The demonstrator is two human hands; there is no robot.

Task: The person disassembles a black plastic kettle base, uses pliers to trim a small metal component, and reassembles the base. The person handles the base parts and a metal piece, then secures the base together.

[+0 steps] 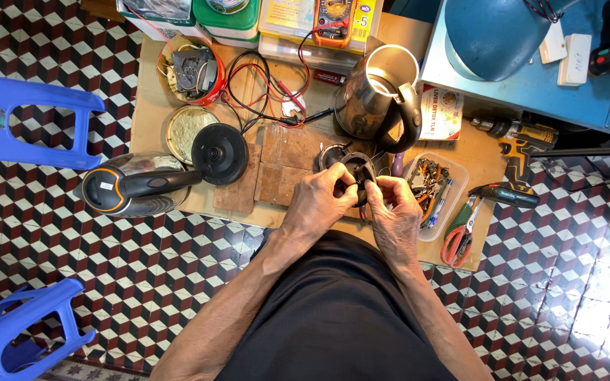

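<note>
Two hands | left (324, 196), right (395, 204) curled around black kettle base (359, 171)

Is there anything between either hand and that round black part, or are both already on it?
Nothing visible stands between them. The left hand and right hand both already grip the round black part from either side, above the cardboard sheet. The steel kettle and the clear tool tray sit apart, behind and beside.

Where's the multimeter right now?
In the head view the orange multimeter lies at the top centre, on a clear plastic box at the far edge of the cardboard, just left of the open steel kettle.
</note>
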